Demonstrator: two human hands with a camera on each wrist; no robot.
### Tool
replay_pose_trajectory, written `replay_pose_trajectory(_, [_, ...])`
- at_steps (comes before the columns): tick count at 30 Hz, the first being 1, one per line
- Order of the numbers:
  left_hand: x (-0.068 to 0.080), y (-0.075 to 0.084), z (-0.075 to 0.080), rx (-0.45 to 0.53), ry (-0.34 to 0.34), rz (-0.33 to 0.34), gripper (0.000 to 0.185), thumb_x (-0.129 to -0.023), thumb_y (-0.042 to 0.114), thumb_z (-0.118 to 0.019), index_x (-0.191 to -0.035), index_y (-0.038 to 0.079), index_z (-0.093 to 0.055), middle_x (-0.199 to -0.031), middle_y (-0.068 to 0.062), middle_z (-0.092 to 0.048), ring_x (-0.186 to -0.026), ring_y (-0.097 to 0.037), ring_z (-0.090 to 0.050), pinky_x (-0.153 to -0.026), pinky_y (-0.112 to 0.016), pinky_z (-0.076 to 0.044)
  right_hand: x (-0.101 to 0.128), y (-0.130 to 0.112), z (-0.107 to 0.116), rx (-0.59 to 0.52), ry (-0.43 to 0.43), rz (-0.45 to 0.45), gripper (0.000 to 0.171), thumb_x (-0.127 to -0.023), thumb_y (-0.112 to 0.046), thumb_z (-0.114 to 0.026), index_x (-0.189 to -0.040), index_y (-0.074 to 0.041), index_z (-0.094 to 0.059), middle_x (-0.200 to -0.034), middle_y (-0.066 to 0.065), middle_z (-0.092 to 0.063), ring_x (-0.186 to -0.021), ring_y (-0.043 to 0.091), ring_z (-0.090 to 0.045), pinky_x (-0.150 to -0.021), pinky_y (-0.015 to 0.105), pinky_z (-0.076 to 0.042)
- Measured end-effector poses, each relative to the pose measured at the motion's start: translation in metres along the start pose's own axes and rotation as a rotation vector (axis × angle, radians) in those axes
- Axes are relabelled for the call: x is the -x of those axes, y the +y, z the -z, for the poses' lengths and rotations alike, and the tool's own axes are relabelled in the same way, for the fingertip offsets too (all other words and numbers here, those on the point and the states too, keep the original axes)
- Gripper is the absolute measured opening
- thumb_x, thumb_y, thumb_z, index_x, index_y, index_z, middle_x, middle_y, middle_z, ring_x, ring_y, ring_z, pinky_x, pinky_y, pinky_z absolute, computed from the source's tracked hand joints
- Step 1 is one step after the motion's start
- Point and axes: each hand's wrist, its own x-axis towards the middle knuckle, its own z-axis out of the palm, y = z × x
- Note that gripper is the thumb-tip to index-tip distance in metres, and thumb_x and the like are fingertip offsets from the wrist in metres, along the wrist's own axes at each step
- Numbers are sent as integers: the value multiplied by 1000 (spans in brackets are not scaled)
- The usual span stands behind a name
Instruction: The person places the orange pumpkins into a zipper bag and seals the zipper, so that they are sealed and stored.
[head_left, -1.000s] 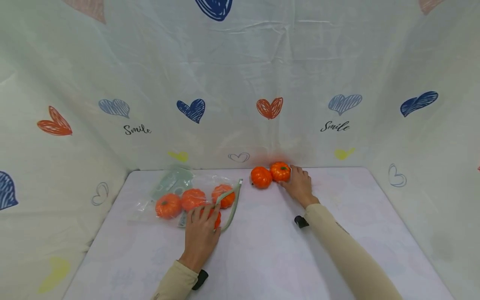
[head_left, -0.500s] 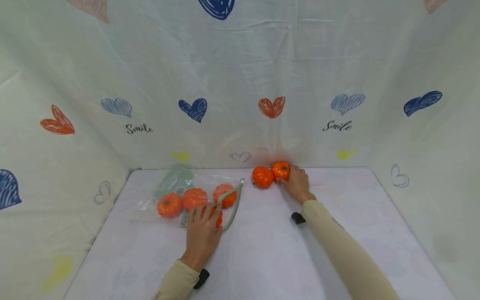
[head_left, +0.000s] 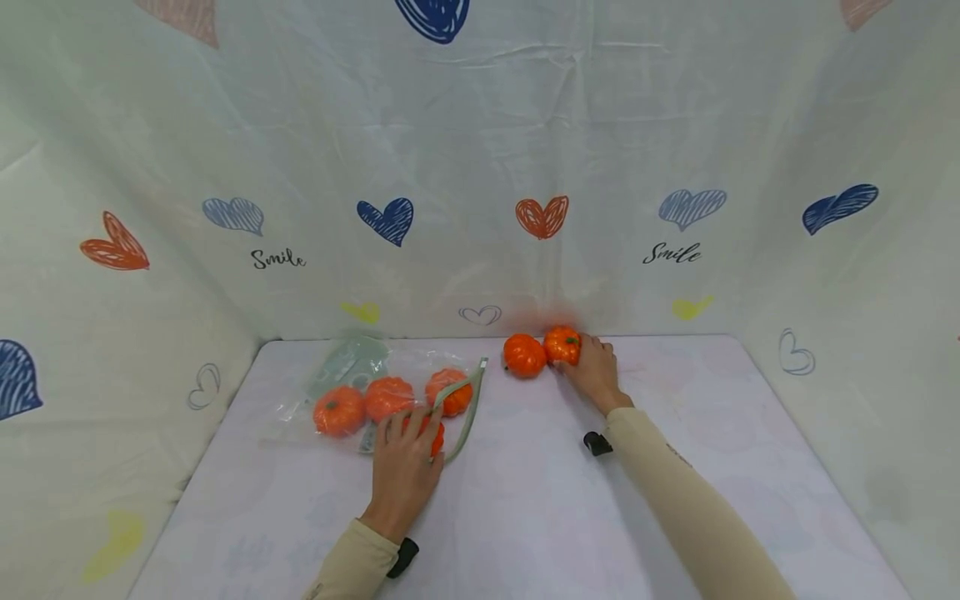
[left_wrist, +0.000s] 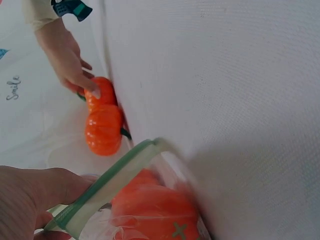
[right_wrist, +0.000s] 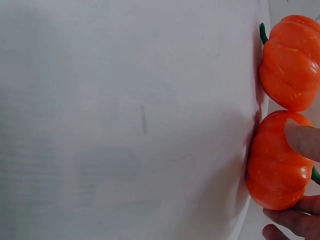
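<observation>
My right hand [head_left: 596, 373] grips a small orange toy pumpkin [head_left: 562, 344] at the far table edge, against the back curtain. In the right wrist view the thumb [right_wrist: 304, 141] lies on its side, with fingers behind and below. A second orange pumpkin [head_left: 523, 356] stands right beside it on the left. My left hand [head_left: 405, 467] pinches the pale green zip strip [left_wrist: 112, 182] at the mouth of a clear plastic bag [head_left: 347, 360]. Several orange pumpkins [head_left: 339, 411] lie inside the bag, one partly hidden by the left hand.
The white table [head_left: 517, 500] is walled at back and sides by a pale curtain [head_left: 465, 150] printed with hearts. The bag spreads over the table's back left, its mouth facing right.
The right hand has shifted very slightly left, and the stem of the pumpkin it grips has turned a little rightward. The left hand and bag keep their place.
</observation>
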Motion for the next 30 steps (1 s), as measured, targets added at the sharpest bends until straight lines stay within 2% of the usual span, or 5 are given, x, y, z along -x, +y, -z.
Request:
replay_pose_trajectory(14, [0, 0, 0, 4, -8, -2, 72, -65, 15, -102, -131, 4, -74, -119, -13, -70, -113, -35, -57, -101, -54, -46, 35, 20, 9, -41, 43, -68, 75, -95, -27, -79, -151, 10, -44, -145, 32, -55, -133, 49, -42, -116, 64, -33])
replay_pose_trajectory(24, [1, 1, 0, 0, -6, -11, 72, -65, 15, -102, -130, 4, -74, -119, -12, -69, -113, -35, -57, -101, -54, -46, 70, 14, 19, -51, 62, -19, 78, -91, -25, -83, -150, 11, -45, -145, 33, -56, -131, 52, -44, -114, 66, -35])
replay_pose_trajectory(30, [0, 1, 1, 8, -7, -6, 71, -65, 13, -101, -129, 4, -75, -118, -13, -69, -113, -36, -57, -101, -55, -45, 94, 6, 15, -82, 58, 33, 80, -91, -24, -84, -152, 10, -45, -147, 31, -54, -134, 50, -43, -114, 66, -35])
